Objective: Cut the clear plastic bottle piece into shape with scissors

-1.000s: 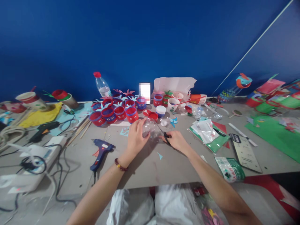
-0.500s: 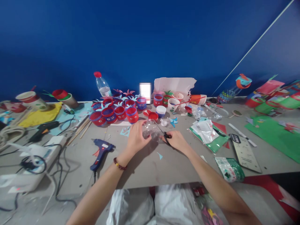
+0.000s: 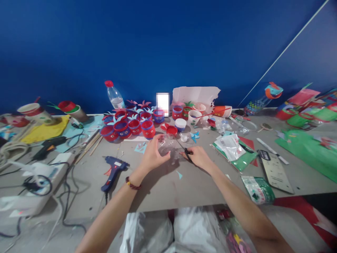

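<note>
My left hand (image 3: 153, 155) grips a clear plastic bottle piece (image 3: 168, 147) just above the grey table (image 3: 163, 182). A beaded bracelet sits on that wrist. My right hand (image 3: 199, 157) holds black-handled scissors (image 3: 184, 149), whose blades point up-left into the clear plastic. Both hands meet at the table's middle, in front of a cluster of red and blue decorated cups (image 3: 131, 126). A small light-blue paper scrap (image 3: 179, 174) lies just below my hands.
A blue glue gun (image 3: 113, 170) lies to the left, with cables and a white power strip (image 3: 28, 196) beyond. A water bottle (image 3: 113, 95) stands at the back. Green paper with plastic bags (image 3: 234, 149), a dark card (image 3: 275, 172) and green sheets (image 3: 308, 151) lie right.
My left hand has shifted slightly and turned the clear plastic piece a little; the scissors stay at the plastic. Nothing else has moved.
</note>
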The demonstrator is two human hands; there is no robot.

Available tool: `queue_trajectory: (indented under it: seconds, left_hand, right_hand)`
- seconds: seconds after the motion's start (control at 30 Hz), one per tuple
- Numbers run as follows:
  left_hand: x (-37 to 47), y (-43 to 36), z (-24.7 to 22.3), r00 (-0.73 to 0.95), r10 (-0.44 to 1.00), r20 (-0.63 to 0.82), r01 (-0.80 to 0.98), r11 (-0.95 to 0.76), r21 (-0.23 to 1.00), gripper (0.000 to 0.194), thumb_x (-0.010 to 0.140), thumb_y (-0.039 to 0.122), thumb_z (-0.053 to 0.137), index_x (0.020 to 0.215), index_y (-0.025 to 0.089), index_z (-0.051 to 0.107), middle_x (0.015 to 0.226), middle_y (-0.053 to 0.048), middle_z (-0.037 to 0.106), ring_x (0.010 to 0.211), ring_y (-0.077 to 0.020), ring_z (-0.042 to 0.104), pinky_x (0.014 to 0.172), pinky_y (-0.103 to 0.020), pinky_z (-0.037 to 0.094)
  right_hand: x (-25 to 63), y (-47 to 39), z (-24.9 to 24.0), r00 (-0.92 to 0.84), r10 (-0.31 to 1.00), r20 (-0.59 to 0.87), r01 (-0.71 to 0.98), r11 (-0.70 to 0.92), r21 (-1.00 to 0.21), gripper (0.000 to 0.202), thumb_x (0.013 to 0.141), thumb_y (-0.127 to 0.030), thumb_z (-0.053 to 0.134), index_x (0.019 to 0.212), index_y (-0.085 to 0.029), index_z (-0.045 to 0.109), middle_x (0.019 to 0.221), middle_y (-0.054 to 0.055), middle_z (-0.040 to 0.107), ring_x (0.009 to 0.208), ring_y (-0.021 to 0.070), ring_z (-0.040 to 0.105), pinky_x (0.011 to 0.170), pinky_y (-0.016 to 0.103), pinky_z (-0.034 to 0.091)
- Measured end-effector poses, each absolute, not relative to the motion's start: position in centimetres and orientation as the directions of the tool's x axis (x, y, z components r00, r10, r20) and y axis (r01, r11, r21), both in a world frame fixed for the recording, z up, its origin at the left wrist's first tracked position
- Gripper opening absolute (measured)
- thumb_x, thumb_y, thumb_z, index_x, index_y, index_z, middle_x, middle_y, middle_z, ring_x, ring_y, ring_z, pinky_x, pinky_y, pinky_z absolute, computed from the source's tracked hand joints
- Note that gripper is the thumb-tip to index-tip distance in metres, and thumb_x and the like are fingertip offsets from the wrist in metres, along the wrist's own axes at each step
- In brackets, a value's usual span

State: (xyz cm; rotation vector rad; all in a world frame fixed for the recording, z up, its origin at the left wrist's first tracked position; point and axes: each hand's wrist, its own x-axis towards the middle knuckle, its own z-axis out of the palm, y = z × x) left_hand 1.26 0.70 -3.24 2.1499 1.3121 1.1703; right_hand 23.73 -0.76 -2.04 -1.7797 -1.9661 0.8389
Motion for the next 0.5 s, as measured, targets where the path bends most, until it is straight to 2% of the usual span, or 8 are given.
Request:
queue_trajectory:
  seconds: [0.13,0.27,0.37,0.5]
  left_hand:
    - [1.4,0.6,-3.2,0.222,0.867,0.447,0.462,-0.497,0.735,0.062,0.072,0.025,0.071,0.126,0.022,0.04,0.113,-0.009,0.057,0.101,-0.0233,0.061,0.096,-0.047,0.049]
    - [1.5,0.6,-2.9,0.214,0.885,0.414,0.339,-0.465,0.818,0.059,0.073,0.025,0.071,0.123,0.022,0.041,0.112,-0.007,0.056,0.095,-0.0191,0.062,0.094,-0.043,0.051]
    - [1.5,0.6,-2.6,0.207,0.909,0.361,0.305,-0.41,0.859,0.057,0.074,0.027,0.071,0.122,0.022,0.041,0.114,-0.007,0.056,0.092,-0.0176,0.063,0.091,-0.041,0.052]
    - [1.5,0.6,-2.5,0.193,0.923,0.332,0.299,-0.378,0.876,0.056,0.073,0.026,0.071,0.121,0.022,0.043,0.116,-0.007,0.056,0.092,-0.0178,0.063,0.09,-0.04,0.052]
  right_hand:
    - [23.8,-0.7,-2.2,-0.126,0.98,-0.156,0.739,-0.012,-0.673,0.049,0.077,-0.06,0.057,0.051,-0.02,0.047,0.043,-0.003,0.04,0.044,0.0112,0.036,0.046,0.025,0.024]
    - [23.8,-0.7,-2.7,-0.131,0.97,-0.206,0.624,-0.081,-0.777,0.047,0.074,-0.061,0.061,0.055,-0.019,0.049,0.047,-0.003,0.045,0.045,0.0099,0.037,0.045,0.023,0.025]
    - [23.9,-0.7,-3.1,-0.142,0.952,-0.27,0.505,-0.164,-0.847,0.044,0.071,-0.06,0.066,0.06,-0.019,0.052,0.049,-0.004,0.047,0.046,0.0094,0.038,0.045,0.023,0.026]
    - [23.9,-0.6,-3.6,-0.193,0.925,-0.328,0.43,-0.221,-0.875,0.041,0.069,-0.056,0.07,0.065,-0.018,0.055,0.051,-0.005,0.047,0.047,0.009,0.039,0.044,0.022,0.024]
